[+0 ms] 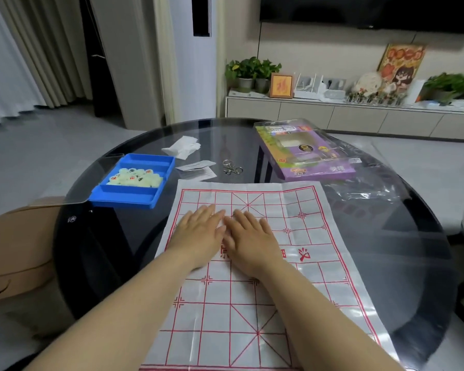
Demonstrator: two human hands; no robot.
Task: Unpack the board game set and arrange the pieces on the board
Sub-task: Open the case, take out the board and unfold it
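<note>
Hidden or unclear: the near edge of the white creased sheet board with a red printed grid (279,311) is cut off by the bottom of the view. My forearms cover a broad part of its near half. The red characters in its middle band are partly under my hands, and the marks on the pale round game pieces (134,178) are too small to read.

The board lies flat on the round dark glass table (105,236), its long axis running straight away from me.

My left hand (201,231) and right hand (249,236) rest palm-down on the board just beyond its middle band. The fingers are straight and pointing away from me, the two hands touch side by side, and neither holds anything.

The pieces lie heaped in the middle compartment of a blue plastic tray (123,200), just off the board's far left corner.

Beyond the board's far edge lie paper slips (198,168), a metal ring puzzle (232,167) and a crumpled white tissue (182,147). Off its far right corner lies a purple box under clear plastic (306,153).
</note>
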